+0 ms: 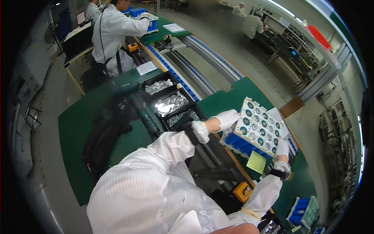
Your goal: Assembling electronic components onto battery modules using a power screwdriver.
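A battery pack [260,126] of blue cylindrical cells in a white plastic holder stands over the conveyor, its top showing rows of round cell ends. My left hand [227,119], in a white glove, grips its left edge. At its right near corner my right hand [282,149], also gloved, holds the other side; some of its fingers are hidden. A yellow-green paper slip [256,161] hangs at the pack's near side.
Black bins [171,102] of metal strips and screws sit left of the conveyor. A black bag [102,142] lies on the green table [83,128]. Another battery pack [303,212] stands at lower right. An orange switch box [242,191] is below. A co-worker [117,35] works at far left.
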The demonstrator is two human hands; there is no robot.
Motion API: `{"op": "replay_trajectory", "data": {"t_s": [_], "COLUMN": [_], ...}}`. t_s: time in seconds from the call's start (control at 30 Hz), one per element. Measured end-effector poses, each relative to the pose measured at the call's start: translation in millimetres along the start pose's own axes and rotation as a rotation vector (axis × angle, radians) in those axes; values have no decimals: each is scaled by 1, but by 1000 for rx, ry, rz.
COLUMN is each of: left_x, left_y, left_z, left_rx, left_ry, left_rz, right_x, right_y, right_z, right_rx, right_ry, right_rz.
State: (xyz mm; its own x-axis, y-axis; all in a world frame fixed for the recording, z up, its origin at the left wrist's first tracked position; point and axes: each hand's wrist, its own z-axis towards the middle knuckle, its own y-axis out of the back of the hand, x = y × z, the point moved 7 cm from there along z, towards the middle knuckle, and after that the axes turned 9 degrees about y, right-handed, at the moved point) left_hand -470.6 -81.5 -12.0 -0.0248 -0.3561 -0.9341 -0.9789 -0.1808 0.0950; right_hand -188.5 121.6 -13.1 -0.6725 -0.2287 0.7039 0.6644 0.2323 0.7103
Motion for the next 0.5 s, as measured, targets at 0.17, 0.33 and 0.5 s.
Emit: {"op": "replay_trajectory", "data": {"t_s": [0.17,0.33,0.5], "left_x": [33,49,90], "left_y": [73,188,215], "left_z": [-75,-140,-145], "left_rx": [-197,-815,-798], "left_ry": [-61,51,429], "left_rz": [-14,593,857], "right_x": [8,8,-3], "right_y": [-3,7,2], "right_z": [-6,-11,8], "right_rx": [-3,-26,-73], "right_ry": [-20,-30,134], "right_rz": [128,30,-31]}}
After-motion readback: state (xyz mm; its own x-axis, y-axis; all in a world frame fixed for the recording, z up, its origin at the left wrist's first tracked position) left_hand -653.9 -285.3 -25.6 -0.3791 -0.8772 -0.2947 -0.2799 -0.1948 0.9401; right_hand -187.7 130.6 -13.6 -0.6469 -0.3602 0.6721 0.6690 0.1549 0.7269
